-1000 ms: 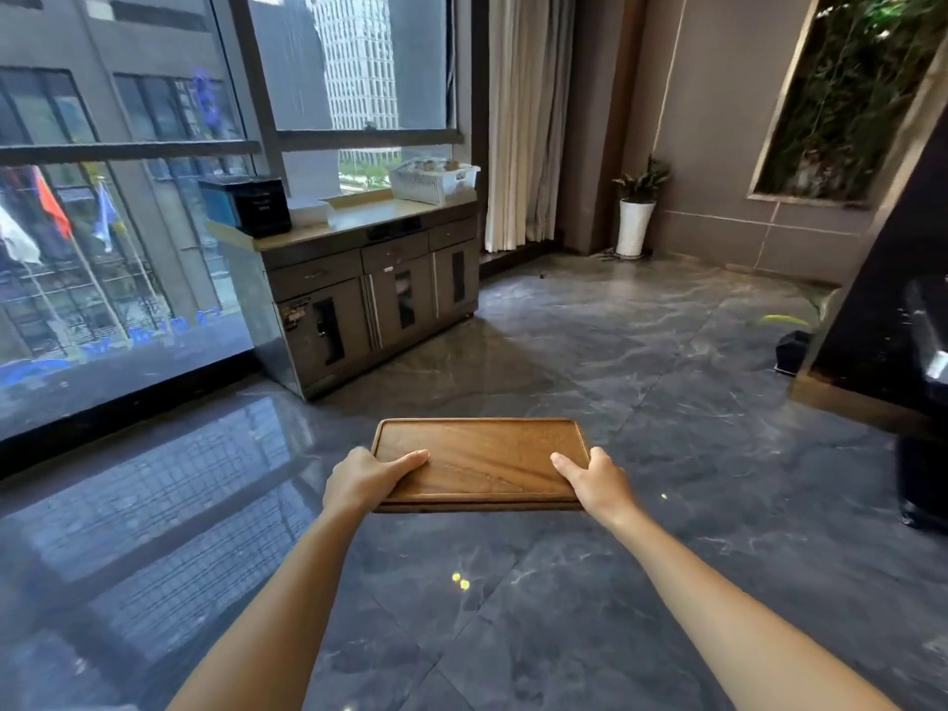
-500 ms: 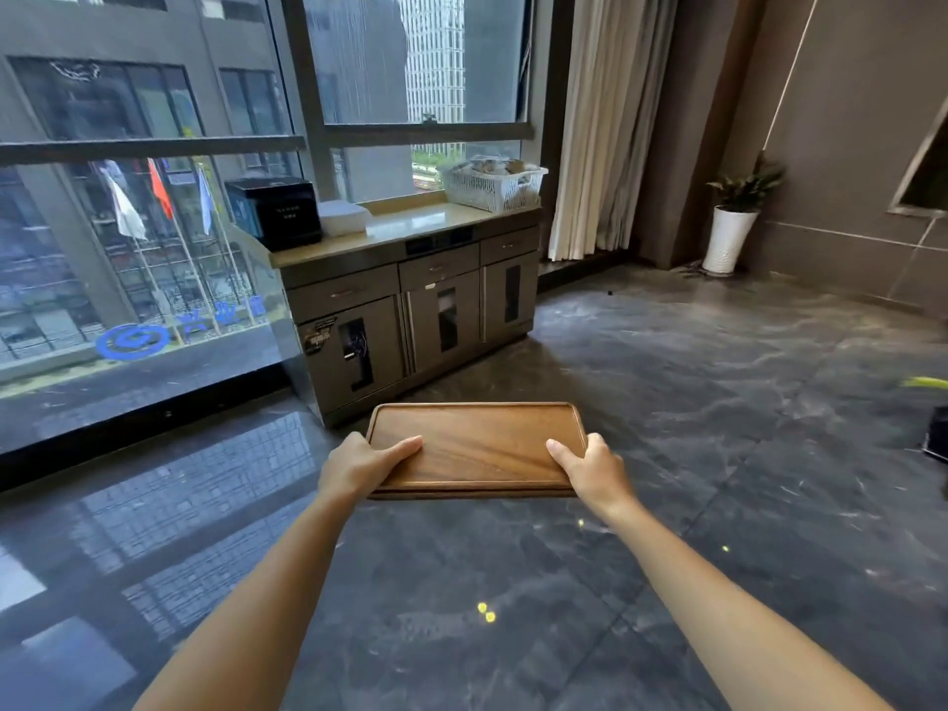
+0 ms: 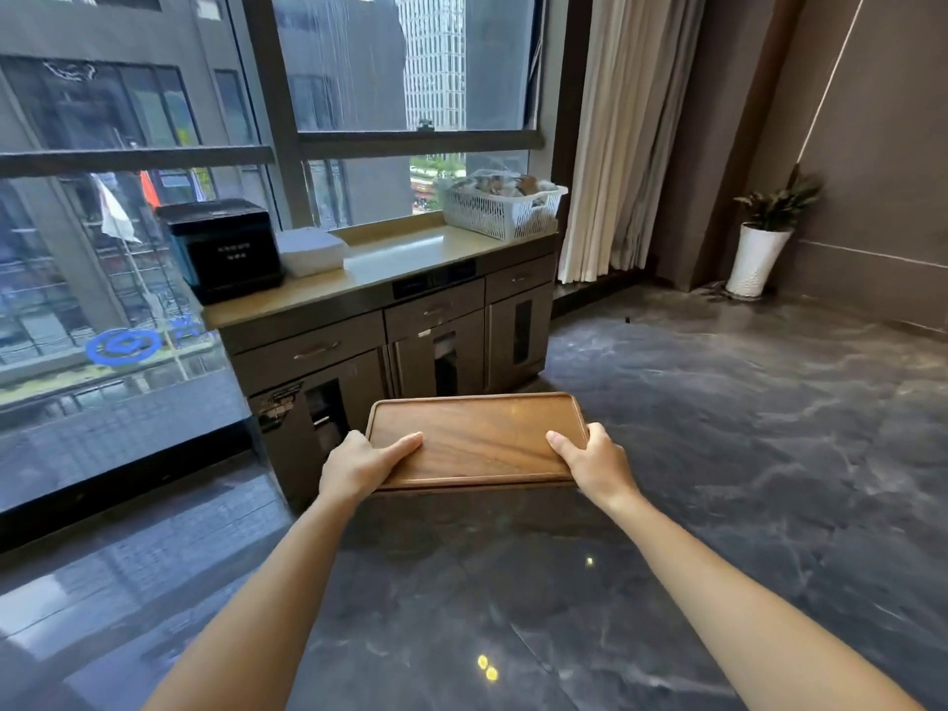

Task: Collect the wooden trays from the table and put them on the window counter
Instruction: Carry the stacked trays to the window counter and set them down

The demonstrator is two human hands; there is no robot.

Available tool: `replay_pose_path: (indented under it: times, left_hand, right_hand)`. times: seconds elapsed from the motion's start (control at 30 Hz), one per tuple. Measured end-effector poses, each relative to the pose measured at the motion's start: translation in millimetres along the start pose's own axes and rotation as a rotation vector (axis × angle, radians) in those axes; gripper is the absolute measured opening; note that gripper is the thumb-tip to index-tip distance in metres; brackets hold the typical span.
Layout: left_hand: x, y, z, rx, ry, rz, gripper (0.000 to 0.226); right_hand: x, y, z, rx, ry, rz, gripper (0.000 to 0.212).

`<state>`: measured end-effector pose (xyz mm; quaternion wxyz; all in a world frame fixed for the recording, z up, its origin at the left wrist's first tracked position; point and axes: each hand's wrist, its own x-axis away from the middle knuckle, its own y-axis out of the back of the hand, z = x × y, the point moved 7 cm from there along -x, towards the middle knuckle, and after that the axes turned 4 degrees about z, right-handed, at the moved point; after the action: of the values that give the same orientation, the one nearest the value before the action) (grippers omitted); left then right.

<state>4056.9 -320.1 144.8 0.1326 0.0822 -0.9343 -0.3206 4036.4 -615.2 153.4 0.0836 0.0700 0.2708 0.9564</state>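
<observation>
A brown wooden tray hangs level in front of me, over the dark marble floor. My left hand grips its near left corner, thumb lying on top. My right hand grips the near right corner the same way. It looks like a stack, since a second edge shows under the front rim. The window counter, a beige top on a grey cabinet, stands just beyond the tray against the glass. A bare strip of its top lies in the middle.
On the counter a black box stands at the left, a white folded stack beside it, and a white plastic basket at the right end. Cream curtains hang right of the counter. A white potted plant sits far right.
The view has closed in on the counter, which now looms larger and more central. The tray stays held in both hands, carried forward toward the cabinet.
</observation>
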Motion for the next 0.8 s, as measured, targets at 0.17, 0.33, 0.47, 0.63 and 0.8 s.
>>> replay_pose_path:
  times: [0.17,0.33,0.47,0.63,0.8]
  left_hand:
    - [-107.4,-14.9,-24.8,0.005,0.027,-0.007,0.074]
    - [-229.1,-28.0,-47.4,-0.021,0.067,-0.058,0.073]
    - [-340.9,-28.5,-84.0,-0.03,0.088,-0.103,0.075]
    - [-464.8,-17.7,-134.7,-0.011,0.112,-0.144,0.073]
    - [-573.0,-10.1,-157.5,0.006,0.144,-0.16,0.076]
  right_hand:
    - [-122.8,-20.2,12.1,0.02,0.002,0.025,0.052]
    - [-260.6,-56.1,25.9,0.026,0.039,0.086,0.053]
    - [-385.5,-76.4,51.8,0.019,0.071,0.128,0.054]
    - [-528.5,-91.3,100.6,0.014,0.108,0.163,0.05]
    - [-640.9,-120.9,132.6,0.019,0.132,0.198,0.051]
